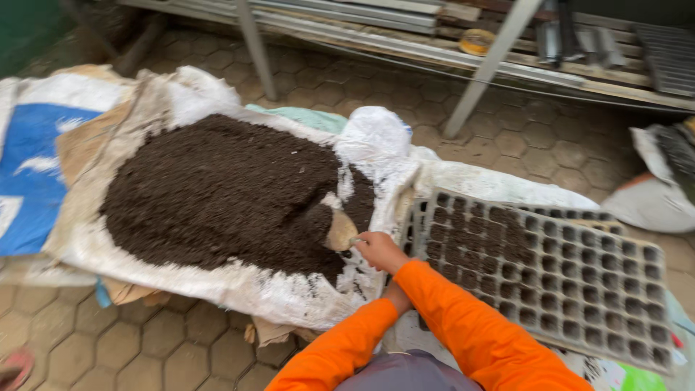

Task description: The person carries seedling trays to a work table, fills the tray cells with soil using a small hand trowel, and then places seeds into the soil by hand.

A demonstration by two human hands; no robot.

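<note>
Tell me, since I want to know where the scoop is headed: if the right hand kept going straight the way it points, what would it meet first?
The right hand holds a small scoop pointing left into the dark soil heap on the white sack. It would likely meet soil first.

left hand (395,297) hidden behind right forearm, scoop (339,230) half-buried in soil (217,188)

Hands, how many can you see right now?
1. One hand shows clearly, gripping a scoop at the soil pile's edge beside the tray. The other is mostly hidden under the orange sleeve.
</note>
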